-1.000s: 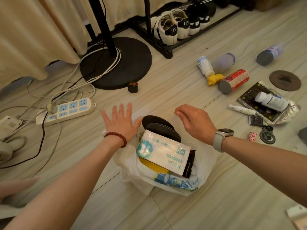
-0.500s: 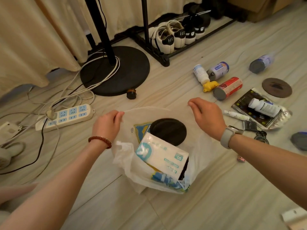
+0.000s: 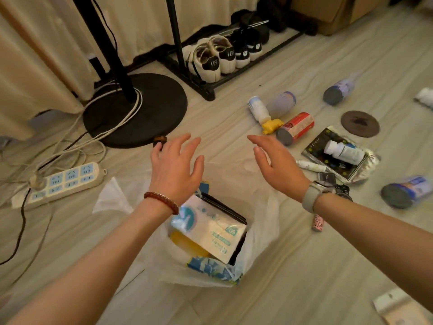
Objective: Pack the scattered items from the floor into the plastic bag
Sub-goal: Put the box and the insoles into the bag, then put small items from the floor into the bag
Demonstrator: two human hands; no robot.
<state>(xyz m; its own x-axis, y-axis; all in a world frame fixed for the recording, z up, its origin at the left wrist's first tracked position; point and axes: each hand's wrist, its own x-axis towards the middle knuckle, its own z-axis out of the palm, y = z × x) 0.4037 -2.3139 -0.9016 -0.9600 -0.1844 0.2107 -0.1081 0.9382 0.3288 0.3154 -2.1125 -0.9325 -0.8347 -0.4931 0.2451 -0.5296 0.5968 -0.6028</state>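
Note:
A thin white plastic bag lies open on the wooden floor in front of me. Inside it sit a white wipes pack, a yellow item and a dark flat thing. My left hand hovers over the bag's far rim with fingers spread, holding nothing. My right hand is beside it, also spread and empty, above the bag's right side. Scattered to the right lie a red can, a white bottle with a yellow cap, a white pill bottle on a dark packet, a small tube and a pink patterned item.
A black round stand base with white cables stands behind the bag, with a small brown cap at its edge. A power strip lies left. A shoe rack is at the back. More bottles and a dark disc lie far right.
Both hands held the bag's far rim half a second ago; they have now let go and spread open above it. The bag's rim has dropped flat.

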